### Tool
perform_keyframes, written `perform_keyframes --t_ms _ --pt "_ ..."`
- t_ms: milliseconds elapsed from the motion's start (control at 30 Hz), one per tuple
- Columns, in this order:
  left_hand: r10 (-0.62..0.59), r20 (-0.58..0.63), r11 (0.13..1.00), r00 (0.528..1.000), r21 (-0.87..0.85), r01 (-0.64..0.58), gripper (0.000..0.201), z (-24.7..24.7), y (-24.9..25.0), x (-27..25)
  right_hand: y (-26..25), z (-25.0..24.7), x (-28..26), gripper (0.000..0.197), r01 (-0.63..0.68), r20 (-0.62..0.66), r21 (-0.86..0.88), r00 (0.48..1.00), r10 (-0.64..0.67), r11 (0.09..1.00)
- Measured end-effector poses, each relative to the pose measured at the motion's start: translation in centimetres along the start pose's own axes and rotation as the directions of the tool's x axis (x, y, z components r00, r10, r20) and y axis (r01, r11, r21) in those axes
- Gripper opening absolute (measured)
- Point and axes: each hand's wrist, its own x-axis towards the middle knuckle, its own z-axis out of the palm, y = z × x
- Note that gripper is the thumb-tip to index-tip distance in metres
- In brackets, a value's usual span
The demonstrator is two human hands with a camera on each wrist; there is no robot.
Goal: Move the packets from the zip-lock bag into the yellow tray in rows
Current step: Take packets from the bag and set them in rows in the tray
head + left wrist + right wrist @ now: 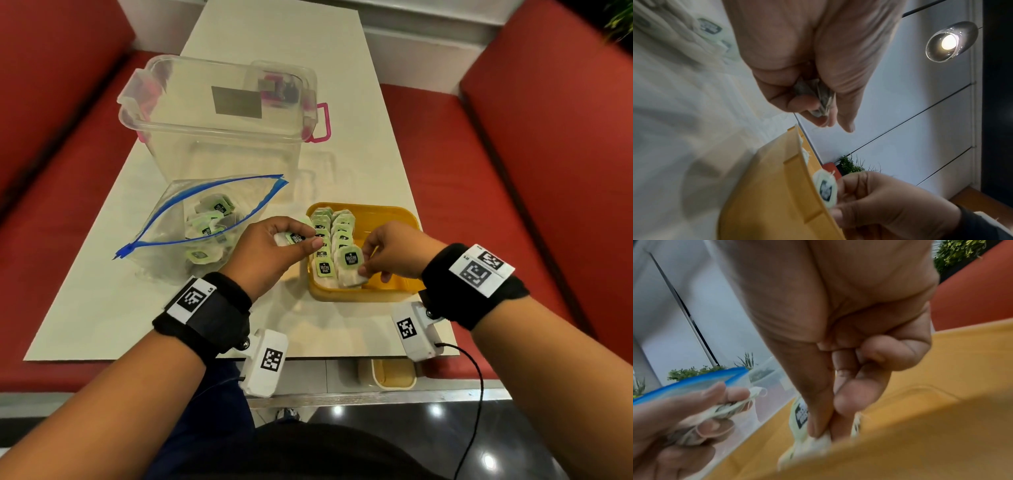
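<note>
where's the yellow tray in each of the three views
Head: yellow tray right of centre on the table, right of the zip-lock bag.
Left wrist: yellow tray fills the lower middle, its outer wall facing the camera.
Right wrist: yellow tray across the lower right.
Shared landmark: the packet that the right hand pinches at the tray.

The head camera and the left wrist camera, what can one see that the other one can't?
Only the head view shows the clear storage box, the packets left in the zip-lock bag and two rows of packets in the yellow tray. Only the left wrist view shows a lit ceiling lamp and a small plant. Both show the left hand pinching packets and the right hand holding a packet at the tray.
</note>
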Motion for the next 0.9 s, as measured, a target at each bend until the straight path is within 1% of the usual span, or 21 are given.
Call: perform_keyframes --t_ms 100,233,333,400,500,567,633,700,767,833,900 --pt "-0.021 -0.002 1.0 1.0 -0.005 0.021 0.014 0.1 0.0 -0.2 0.0 0.8 0.1 0.017 -0.036 0.039 -0.047 0.999 0.038 0.998" --pt "-0.033 -0.008 0.999 0.999 -0.015 0.033 0.011 0.1 0.1 -0.3 -0.4 1.5 0.2 0.028 -0.06 0.017 -0.107 0.998 0.062 0.992" --pt "-0.074 -0.023 0.997 0.997 -0.04 0.073 0.011 0.0 0.0 -0.1 -0.5 1.7 0.2 0.036 -0.061 0.002 -0.194 0.998 0.063 0.979" --pt "-0.085 -0.013 0.995 0.996 -0.05 0.084 0.014 -0.1 0.1 -0.2 -0.5 1.7 0.3 0.039 -0.056 -0.007 -0.254 0.998 0.056 0.966" --pt "-0.078 0.044 0.992 0.996 -0.092 0.082 0.031 -0.3 0.5 -0.6 -0.3 1.6 0.3 0.045 -0.061 -0.032 -0.276 0.998 0.054 0.959" --pt "-0.067 0.08 0.992 0.995 -0.105 0.075 0.034 -0.4 0.6 -0.9 -0.2 1.2 0.1 0.052 -0.059 -0.066 -0.251 0.997 0.044 0.966" --pt "-0.045 0.097 0.993 0.994 -0.109 0.055 0.03 -0.2 0.8 -1.0 -0.4 0.6 -0.3 0.053 -0.01 -0.119 -0.214 0.993 -0.015 0.977" --pt "-0.037 0.11 0.986 0.993 -0.158 0.054 0.025 0.1 0.9 -0.9 -1.2 0.0 -0.8 0.044 0.085 -0.173 -0.119 0.979 -0.105 0.989" --pt "-0.013 0.128 0.975 0.992 -0.219 0.041 0.022 0.5 1.0 -0.9 -2.3 -0.3 -1.4 0.033 0.186 -0.213 -0.007 0.96 -0.183 0.983" --pt "0.031 0.13 0.972 0.991 -0.234 0.001 0.024 0.8 1.1 -0.8 -3.3 -0.3 -1.9 0.03 0.232 -0.224 0.1 0.953 -0.205 0.968" --pt "0.058 0.122 0.97 0.991 -0.244 -0.027 0.025 1.0 1.3 -0.7 -3.9 0.0 -2.1 0.03 0.24 -0.233 0.222 0.954 -0.188 0.945"
